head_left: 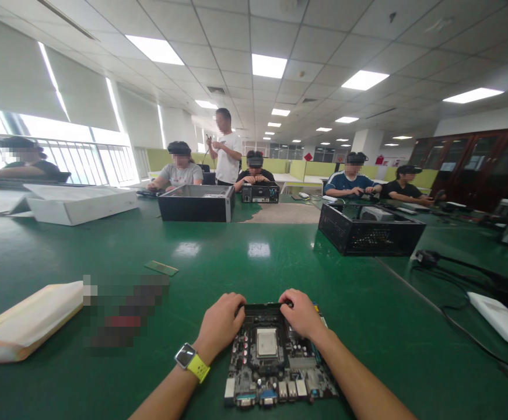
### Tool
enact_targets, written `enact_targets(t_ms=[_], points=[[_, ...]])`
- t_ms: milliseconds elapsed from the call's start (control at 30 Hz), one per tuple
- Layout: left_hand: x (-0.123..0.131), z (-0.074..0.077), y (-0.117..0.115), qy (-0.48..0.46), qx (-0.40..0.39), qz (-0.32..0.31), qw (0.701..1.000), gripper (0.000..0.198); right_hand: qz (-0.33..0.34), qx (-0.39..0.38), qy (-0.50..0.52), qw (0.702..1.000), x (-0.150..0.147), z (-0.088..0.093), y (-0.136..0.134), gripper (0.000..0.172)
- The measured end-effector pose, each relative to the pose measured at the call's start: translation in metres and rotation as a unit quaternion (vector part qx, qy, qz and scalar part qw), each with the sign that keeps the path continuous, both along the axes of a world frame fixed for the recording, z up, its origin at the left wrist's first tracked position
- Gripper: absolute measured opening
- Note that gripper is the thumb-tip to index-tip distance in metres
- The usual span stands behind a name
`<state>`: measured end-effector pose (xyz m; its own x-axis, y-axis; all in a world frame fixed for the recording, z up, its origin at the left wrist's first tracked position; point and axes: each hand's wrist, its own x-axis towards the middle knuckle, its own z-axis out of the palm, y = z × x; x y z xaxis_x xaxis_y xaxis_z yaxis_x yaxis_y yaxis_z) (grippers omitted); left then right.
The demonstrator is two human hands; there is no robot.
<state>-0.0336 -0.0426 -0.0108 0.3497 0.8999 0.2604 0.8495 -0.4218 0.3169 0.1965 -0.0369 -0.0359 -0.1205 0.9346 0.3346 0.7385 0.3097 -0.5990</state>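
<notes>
A motherboard [295, 350] lies flat on the green table in front of me, its ports facing me and a silver processor [266, 342] bare in its socket. Along its far edge a dark memory module [262, 306] stands on edge at the memory slots; how deep it sits I cannot tell. My left hand [222, 321], with a yellow-strapped watch on the wrist, pinches the module's left end. Closed around the right end is my right hand [301, 313]. A second, green memory module [161, 268] lies on the table beyond my left hand.
A paper-wrapped packet [26, 321] and a blurred dark object [129, 315] lie left. Black computer cases [195, 204] [371, 230] stand farther back, with a white box [81, 204] at left. Cables and a white device [501, 319] lie right. Several people work across the table.
</notes>
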Motion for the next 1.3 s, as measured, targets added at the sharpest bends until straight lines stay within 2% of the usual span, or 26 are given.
enact_targets(t_ms=[1300], points=[[0.0008, -0.0036, 0.0030, -0.016, 0.020, -0.004, 1.000, 0.016, -0.001, 0.006, 0.019, 1.000, 0.0002, -0.0008, -0.0002, 0.011]])
